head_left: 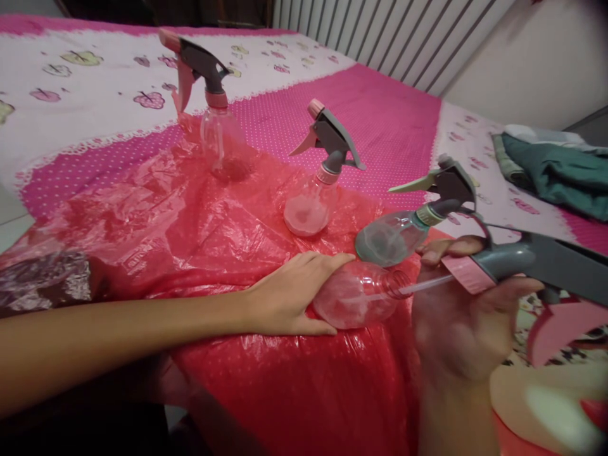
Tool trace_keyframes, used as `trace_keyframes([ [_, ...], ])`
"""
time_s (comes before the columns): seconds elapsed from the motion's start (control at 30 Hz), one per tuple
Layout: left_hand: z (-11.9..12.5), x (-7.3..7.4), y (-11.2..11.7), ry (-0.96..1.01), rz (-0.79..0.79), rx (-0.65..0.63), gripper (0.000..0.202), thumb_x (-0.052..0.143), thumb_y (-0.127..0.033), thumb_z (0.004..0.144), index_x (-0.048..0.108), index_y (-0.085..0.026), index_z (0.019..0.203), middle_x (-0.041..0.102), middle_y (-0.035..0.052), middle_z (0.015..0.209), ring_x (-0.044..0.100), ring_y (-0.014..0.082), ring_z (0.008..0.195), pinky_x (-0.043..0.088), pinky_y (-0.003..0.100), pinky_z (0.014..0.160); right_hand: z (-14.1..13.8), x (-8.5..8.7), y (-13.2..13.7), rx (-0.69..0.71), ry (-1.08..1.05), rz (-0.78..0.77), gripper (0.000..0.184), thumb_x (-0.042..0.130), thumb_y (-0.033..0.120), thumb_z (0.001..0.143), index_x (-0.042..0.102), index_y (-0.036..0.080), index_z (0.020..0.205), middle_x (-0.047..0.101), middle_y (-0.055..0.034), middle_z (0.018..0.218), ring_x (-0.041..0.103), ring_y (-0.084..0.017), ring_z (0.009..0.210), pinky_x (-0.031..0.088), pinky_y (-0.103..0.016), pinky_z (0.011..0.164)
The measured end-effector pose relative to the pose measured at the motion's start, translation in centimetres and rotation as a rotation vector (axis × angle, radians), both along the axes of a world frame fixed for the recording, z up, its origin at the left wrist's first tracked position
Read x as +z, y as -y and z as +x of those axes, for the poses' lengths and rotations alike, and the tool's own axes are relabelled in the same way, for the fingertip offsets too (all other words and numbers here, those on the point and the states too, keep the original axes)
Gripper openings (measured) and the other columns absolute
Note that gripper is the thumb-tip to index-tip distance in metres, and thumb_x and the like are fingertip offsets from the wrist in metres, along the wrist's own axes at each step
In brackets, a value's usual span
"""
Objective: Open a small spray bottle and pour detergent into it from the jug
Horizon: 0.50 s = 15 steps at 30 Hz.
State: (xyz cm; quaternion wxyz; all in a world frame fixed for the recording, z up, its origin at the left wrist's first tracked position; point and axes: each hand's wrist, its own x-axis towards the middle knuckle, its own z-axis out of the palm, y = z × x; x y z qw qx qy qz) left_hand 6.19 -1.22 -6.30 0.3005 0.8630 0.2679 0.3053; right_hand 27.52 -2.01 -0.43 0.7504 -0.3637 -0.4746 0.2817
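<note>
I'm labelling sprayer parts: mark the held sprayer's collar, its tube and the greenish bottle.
Held sprayer's collar [469, 274]: head view, pink side.
Tube [430, 284]: head view, exposed middle.
Greenish bottle [387, 239]: head view, body.

One open bottle [349, 307]. Three more wear sprayers [332, 134]: from it, the far bottle [218, 136] and middle bottle [308, 212] toward eleven o'clock, the greenish bottle [387, 239] toward one. One loose sprayer [553, 259], toward three. Two hands: left hand [289, 292] at nine, right hand [468, 329] at three.
</note>
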Motion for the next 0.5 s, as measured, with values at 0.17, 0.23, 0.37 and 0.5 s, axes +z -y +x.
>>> trace_keyframes([
  [0.17, 0.1, -0.1, 0.0, 0.015, 0.031, 0.001, 0.094, 0.079, -0.063, 0.096, 0.033, -0.019, 0.167, 0.064, 0.0235, 0.150, 0.065, 0.0443, 0.132, 0.054, 0.063, 0.111, 0.1, 0.0, 0.4, 0.001, 0.044, 0.008, 0.056, 0.068, 0.070, 0.099, 0.067, 0.015, 0.090, 0.050, -0.0020, 0.098, 0.057, -0.008, 0.090, 0.051, -0.028, 0.100],
  [0.23, 0.1, -0.2, 0.0, 0.014, 0.029, 0.003, 0.094, 0.079, -0.063, 0.096, 0.033, -0.021, 0.167, 0.064, 0.0227, 0.150, 0.066, 0.0441, 0.131, 0.055, 0.063, 0.110, 0.4, -0.1, 0.4, 0.007, 0.064, 0.008, 0.054, 0.064, 0.067, 0.103, 0.068, 0.015, 0.091, 0.051, -0.0028, 0.099, 0.057, -0.008, 0.092, 0.051, -0.029, 0.102],
  [0.37, 0.1, -0.4, 0.0, 0.017, 0.021, 0.002, 0.096, 0.080, -0.063, 0.095, 0.033, -0.022, 0.168, 0.063, 0.0224, 0.152, 0.065, 0.0444, 0.133, 0.054, 0.063, 0.111, 1.5, -1.1, -0.2, 0.025, 0.079, 0.017, 0.046, 0.061, 0.060, 0.105, 0.063, 0.016, 0.093, 0.051, -0.0036, 0.103, 0.057, -0.011, 0.093, 0.055, -0.036, 0.104],
  [0.5, 0.1, -0.3, -0.1, 0.023, 0.021, -0.003, 0.095, 0.079, -0.063, 0.096, 0.034, -0.020, 0.167, 0.064, 0.0235, 0.150, 0.065, 0.0443, 0.132, 0.054, 0.063, 0.111, 2.0, -1.7, -0.9, 0.004, 0.055, 0.019, 0.047, 0.057, 0.063, 0.104, 0.060, 0.017, 0.095, 0.053, -0.0039, 0.105, 0.059, -0.013, 0.095, 0.056, -0.040, 0.106],
])
